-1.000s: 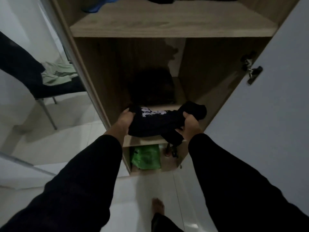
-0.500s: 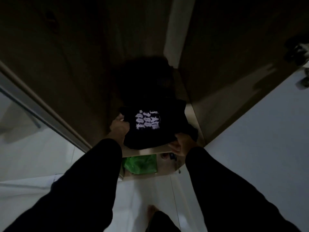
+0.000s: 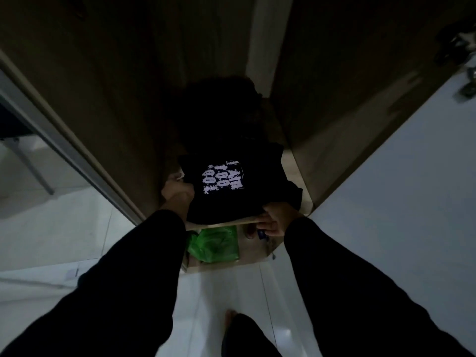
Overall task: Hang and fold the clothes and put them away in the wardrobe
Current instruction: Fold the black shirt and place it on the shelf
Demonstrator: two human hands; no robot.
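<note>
Here, from the head view, the folded black shirt (image 3: 231, 186) lies flat on the wardrobe shelf (image 3: 296, 171), its near edge at the shelf's front lip. Its long axis runs near to far, into the wardrobe, and the white print (image 3: 223, 179) faces up, its lettering turned sideways so the lines read along that same near-far direction. The cloth is dark and folded into a rough rectangle, with a loose lump of fabric bulging at its right near corner. Behind it, farther in, sits a dark pile of other clothes (image 3: 221, 106), too dim to tell apart.

The left hand (image 3: 177, 193) is at the shirt's left edge, fingers curled together against the cloth. The right hand (image 3: 277, 219) is at the near right corner, thumb on top of the cloth and fingers under the shelf lip; whether they pinch the fabric cannot be told. Below the shelf a green bag (image 3: 213, 243) sits in the lowest compartment.

Against half a second ago, the shirt sits slightly deeper on the shelf and lies flatter, and the print shows more squarely. A second ago it was held bunched in front of the shelf.
</note>
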